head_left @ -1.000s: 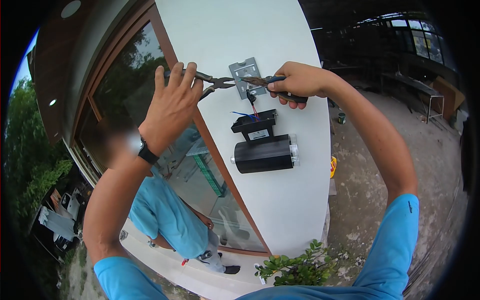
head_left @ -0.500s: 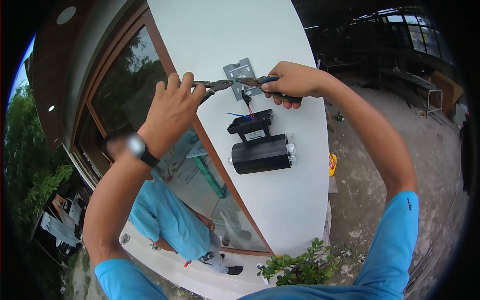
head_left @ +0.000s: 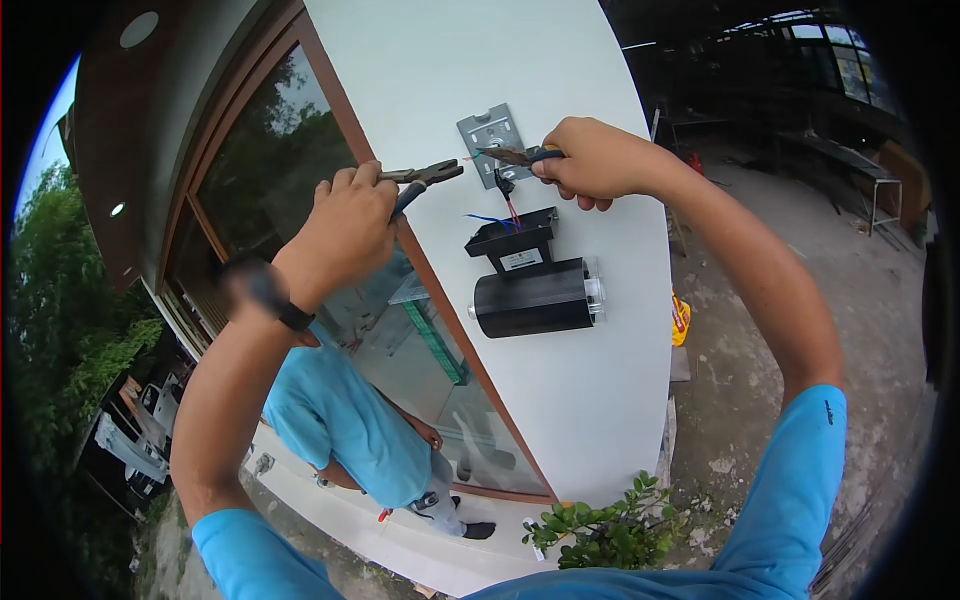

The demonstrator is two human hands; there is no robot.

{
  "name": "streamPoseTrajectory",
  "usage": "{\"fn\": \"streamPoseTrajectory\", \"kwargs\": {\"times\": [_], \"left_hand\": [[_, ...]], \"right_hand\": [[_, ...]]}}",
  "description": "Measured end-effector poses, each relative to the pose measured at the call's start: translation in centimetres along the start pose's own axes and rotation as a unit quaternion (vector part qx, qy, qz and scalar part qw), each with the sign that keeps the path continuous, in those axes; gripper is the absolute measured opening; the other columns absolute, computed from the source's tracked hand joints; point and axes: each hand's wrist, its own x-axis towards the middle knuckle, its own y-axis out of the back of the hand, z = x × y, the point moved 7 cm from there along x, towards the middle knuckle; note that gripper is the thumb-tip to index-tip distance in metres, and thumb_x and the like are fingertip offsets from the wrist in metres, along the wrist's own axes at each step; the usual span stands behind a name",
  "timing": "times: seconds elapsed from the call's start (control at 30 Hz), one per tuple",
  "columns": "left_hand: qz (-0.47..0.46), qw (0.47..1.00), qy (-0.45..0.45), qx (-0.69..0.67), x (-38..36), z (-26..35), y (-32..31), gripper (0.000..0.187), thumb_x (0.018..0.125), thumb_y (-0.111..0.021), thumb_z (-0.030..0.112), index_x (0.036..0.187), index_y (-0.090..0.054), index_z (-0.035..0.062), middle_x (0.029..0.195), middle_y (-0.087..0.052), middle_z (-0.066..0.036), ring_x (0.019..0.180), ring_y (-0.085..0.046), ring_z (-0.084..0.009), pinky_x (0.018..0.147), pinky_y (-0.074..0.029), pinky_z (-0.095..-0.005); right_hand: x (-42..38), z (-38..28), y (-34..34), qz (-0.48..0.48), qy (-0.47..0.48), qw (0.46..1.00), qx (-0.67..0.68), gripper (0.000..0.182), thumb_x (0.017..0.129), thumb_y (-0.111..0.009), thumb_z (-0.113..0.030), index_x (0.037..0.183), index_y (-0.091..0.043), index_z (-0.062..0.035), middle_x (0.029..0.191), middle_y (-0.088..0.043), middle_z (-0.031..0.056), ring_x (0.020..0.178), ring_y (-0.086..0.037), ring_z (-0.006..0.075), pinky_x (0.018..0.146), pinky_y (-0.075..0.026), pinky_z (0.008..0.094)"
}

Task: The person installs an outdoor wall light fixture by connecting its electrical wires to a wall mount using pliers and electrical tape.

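Observation:
My left hand (head_left: 342,232) grips a pair of blue-handled pliers (head_left: 425,178), its jaws pointing right, a short way left of a grey metal mounting plate (head_left: 490,140) on the white wall. My right hand (head_left: 592,158) holds a second pair of pliers (head_left: 515,156) whose rusty tip sits at the plate, on thin wires. Red, blue and black wires (head_left: 503,210) run down from the plate to a black cylindrical wall lamp (head_left: 535,297) hanging just below, its black base box (head_left: 515,243) open toward the plate.
A brown-framed glass door (head_left: 330,270) left of the white wall (head_left: 560,400) reflects a person in a blue shirt. A green shrub (head_left: 600,530) grows at the wall's foot. Rough ground with a yellow object (head_left: 681,318) and metal tables (head_left: 850,180) lies to the right.
My left hand has pulled its pliers down and left, away from the plate and the other pliers' tip. My right hand stays at the plate.

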Motion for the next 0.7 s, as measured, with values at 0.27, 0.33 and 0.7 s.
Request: {"fn": "streamPoseTrajectory", "kwargs": {"times": [0.27, 0.33, 0.7], "left_hand": [[0.098, 0.967, -0.014, 0.233, 0.7, 2.7, 1.9, 0.042, 0.086, -0.061, 0.003, 0.127, -0.061, -0.0055, 0.154, -0.044, -0.024, 0.143, -0.041, -0.0413, 0.117, -0.030, -0.0666], [0.106, 0.965, -0.022, 0.239, 1.1, 2.9, 2.1, 0.040, 0.085, -0.061, 0.002, 0.125, -0.062, -0.0054, 0.151, -0.047, -0.022, 0.141, -0.042, -0.0396, 0.116, -0.032, -0.0635], [-0.025, 0.990, -0.009, 0.139, 1.4, 2.7, 1.8, 0.019, 0.090, -0.062, 0.006, 0.109, -0.065, 0.0010, 0.122, -0.063, -0.017, 0.107, -0.063, -0.0303, 0.079, -0.049, -0.0433]], "right_hand": [[0.4, 0.5, 0.0, -0.026, -0.005, 0.999, 0.038, 0.030, 0.106, -0.057, -0.021, 0.097, -0.067, 0.0052, 0.070, -0.065, 0.0048, 0.053, -0.063, 0.0113, 0.045, -0.053, 0.0275], [0.3, 0.4, 0.1, -0.027, -0.006, 0.999, 0.045, 0.030, 0.106, -0.057, -0.021, 0.097, -0.067, 0.0054, 0.070, -0.064, 0.0049, 0.053, -0.063, 0.0113, 0.045, -0.052, 0.0274], [0.2, 0.6, -0.1, -0.008, 0.006, 1.000, 0.019, 0.031, 0.106, -0.058, -0.022, 0.096, -0.068, 0.0048, 0.071, -0.066, 0.0069, 0.053, -0.063, 0.0134, 0.046, -0.053, 0.0290]]}}
